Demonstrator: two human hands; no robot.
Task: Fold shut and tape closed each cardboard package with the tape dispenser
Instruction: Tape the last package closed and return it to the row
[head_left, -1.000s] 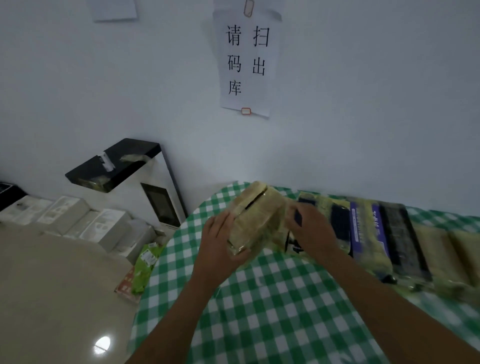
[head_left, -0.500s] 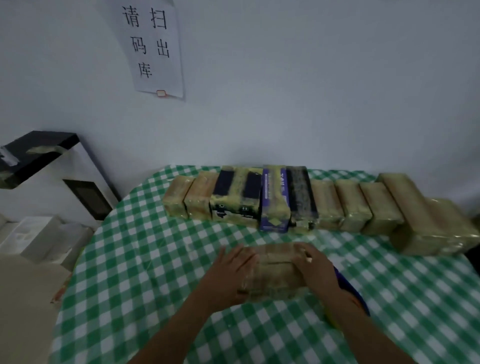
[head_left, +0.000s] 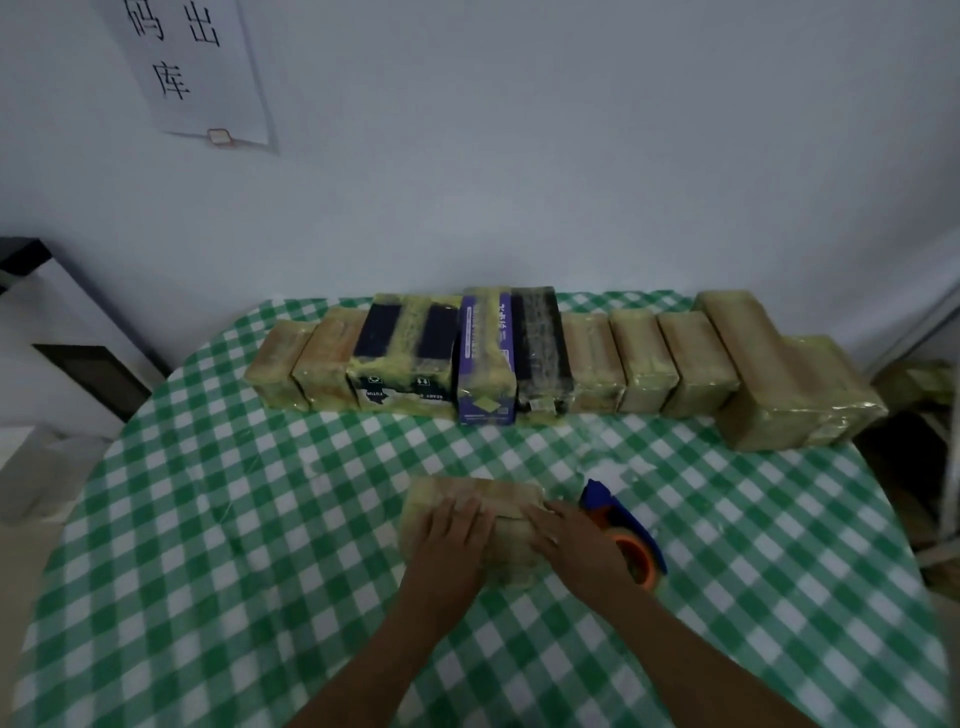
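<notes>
- Pkg: the small tan cardboard package (head_left: 511, 527), glossy w/ yellowish tape, lies flat on the green-and-white checked tablecloth (head_left: 260, 519). It's on your side of the table, well apart from the row of taped boxes (head_left: 592, 358) along the wall.
- L hand (head_left: 457, 525): palm down on the pkg top, fingers straight. It's pressing, not gripping.
- R hand (head_left: 571, 538): flat over the pkg's right end, fingers laid out, nothing held.
- Blue tape dispenser w/ orange roll (head_left: 615, 512): on the cloth just beside your R hand, partly hidden by it, not picked up.
- Step prob. = pressing the top shut before taping. Too blurry to tell if a seam is open, so check by feel.
- Pin the pkg w/ your L hand while the R goes for the dispenser, else a flap may spring up.
- Start the strip past the edge, run it along the seam, then rub it flat.
- Pkg looks light, so it may skid on the cloth. Press down, not sideways.
</notes>
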